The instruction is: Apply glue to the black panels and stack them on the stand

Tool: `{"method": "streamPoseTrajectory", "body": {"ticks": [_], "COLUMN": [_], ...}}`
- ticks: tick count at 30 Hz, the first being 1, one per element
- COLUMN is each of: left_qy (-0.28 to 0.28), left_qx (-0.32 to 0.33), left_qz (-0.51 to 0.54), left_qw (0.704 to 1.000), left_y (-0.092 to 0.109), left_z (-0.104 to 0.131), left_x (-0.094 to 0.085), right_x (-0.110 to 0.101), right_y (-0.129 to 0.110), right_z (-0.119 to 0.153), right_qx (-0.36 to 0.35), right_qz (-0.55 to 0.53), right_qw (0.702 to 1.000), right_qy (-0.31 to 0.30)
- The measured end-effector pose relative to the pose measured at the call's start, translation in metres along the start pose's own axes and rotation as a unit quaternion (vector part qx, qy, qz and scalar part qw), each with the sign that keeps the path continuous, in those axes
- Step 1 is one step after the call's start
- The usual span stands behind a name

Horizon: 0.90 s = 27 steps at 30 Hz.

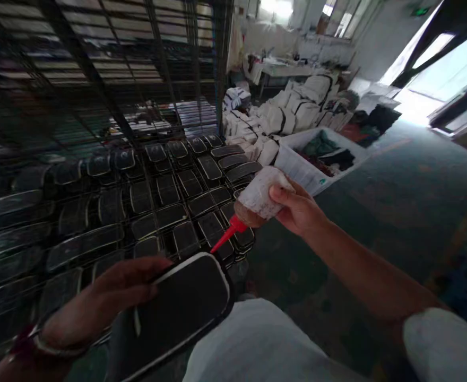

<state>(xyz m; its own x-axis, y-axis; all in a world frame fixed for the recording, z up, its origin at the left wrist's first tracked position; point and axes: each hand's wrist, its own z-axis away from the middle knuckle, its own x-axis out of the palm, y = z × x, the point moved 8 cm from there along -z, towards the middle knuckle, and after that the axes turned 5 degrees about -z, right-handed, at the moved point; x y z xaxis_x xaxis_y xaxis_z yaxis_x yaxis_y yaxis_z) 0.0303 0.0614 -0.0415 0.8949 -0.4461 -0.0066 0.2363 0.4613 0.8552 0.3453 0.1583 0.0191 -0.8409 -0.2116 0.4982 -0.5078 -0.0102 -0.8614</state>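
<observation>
My left hand (114, 292) grips the upper left edge of a dark, rounded rectangular panel (186, 307), thumb on its face. A white line runs along the panel's rim, broken where my thumb lies. My right hand (297, 209) is wrapped round a squeeze bottle (259, 196) with a whitish, worn cover, a brownish shoulder and a red nozzle. The bottle is tilted downward to the left, and its nozzle tip is at the panel's far edge, close to the white line. Whether the tip touches cannot be told.
Many similar dark panels (189, 183) lie in rows on a wire rack (149, 175) at left. A wire grid (98, 69) rises behind them. Beyond stand a white bin (303, 167) of cloth and heaped white bundles (293, 114). Green floor (377, 212) stretches right.
</observation>
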Motion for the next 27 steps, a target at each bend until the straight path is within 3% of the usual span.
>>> {"method": "streamPoseTrajectory", "body": {"ticks": [5, 11, 17, 27], "left_qy": [-0.031, -0.004, -0.034, 0.022], "left_qx": [0.013, 0.008, 0.013, -0.004], "left_qz": [0.001, -0.006, -0.006, 0.031], "left_qw": [0.999, 1.0, 0.999, 0.999], "left_y": [0.004, 0.0, -0.007, -0.019], "left_z": [0.0, 0.001, 0.0, -0.007], "left_x": [0.005, -0.003, -0.005, -0.019], "right_x": [0.0, 0.003, 0.001, -0.013], "right_y": [0.002, 0.01, 0.02, 0.024], "right_z": [0.001, 0.005, 0.013, 0.025], "right_qx": [0.011, 0.013, 0.017, 0.037], "right_qz": [0.024, 0.032, 0.022, 0.004], "right_qw": [1.0, 0.999, 1.0, 0.999], "right_qy": [0.0, -0.004, -0.01, 0.019]}}
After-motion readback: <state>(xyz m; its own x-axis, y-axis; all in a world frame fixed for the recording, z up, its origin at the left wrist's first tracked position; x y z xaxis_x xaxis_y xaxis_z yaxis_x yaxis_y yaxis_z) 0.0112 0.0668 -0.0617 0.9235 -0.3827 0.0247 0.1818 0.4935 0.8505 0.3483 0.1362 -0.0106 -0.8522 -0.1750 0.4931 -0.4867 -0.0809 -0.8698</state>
